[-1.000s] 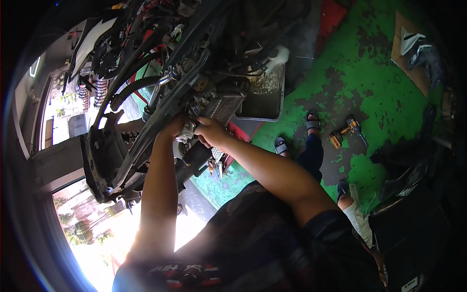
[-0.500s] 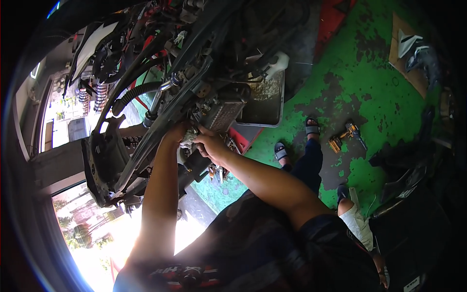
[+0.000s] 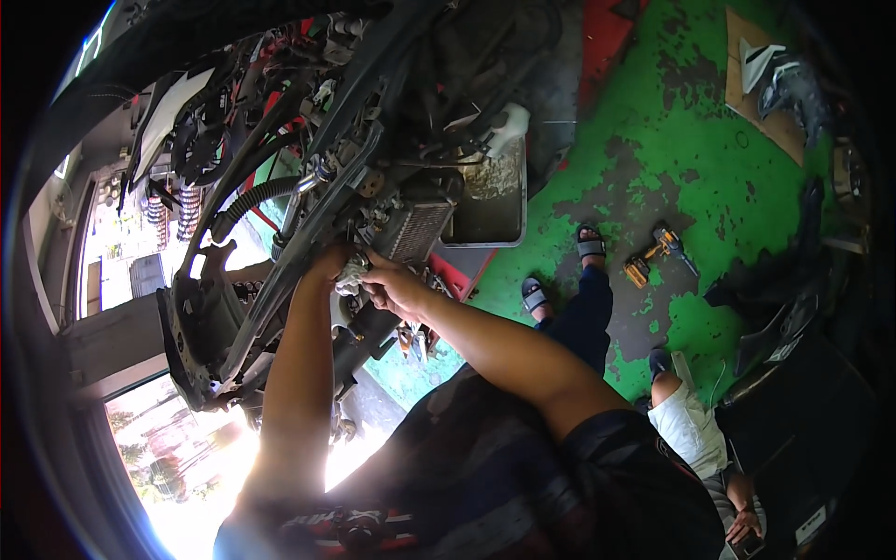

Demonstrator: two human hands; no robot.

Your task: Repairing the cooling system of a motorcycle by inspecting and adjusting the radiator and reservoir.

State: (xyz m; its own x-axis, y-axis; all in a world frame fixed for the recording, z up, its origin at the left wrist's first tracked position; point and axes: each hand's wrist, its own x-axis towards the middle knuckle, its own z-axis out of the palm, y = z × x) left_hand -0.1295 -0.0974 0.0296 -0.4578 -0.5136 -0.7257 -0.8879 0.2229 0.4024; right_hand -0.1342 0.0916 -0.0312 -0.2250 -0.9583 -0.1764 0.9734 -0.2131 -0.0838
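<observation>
I stand over a partly dismantled motorbike with a dark frame rail (image 3: 299, 243) and a finned radiator (image 3: 415, 224). My left hand (image 3: 327, 264) is closed around a crumpled, pale cloth-like bundle (image 3: 351, 275) beside the rail, its fingertips mostly hidden. My right hand (image 3: 397, 287) meets the bundle from the right, thumb against it and fingers curled, just below the radiator; whatever else it grips is hidden. A ribbed black hose (image 3: 247, 205) runs above my hands.
A metal drain pan (image 3: 485, 229) lies beyond the radiator, near a red tray (image 3: 467, 275). An orange-black power drill (image 3: 665, 250) rests on the green floor. A seated person (image 3: 691, 429) is at lower right; cardboard with loose panels (image 3: 765, 84) lies upper right.
My view has shifted slightly, bringing more of the seated person and their hand into sight. Both my hands stay at the pale bundle, with small movement of the right fingers.
</observation>
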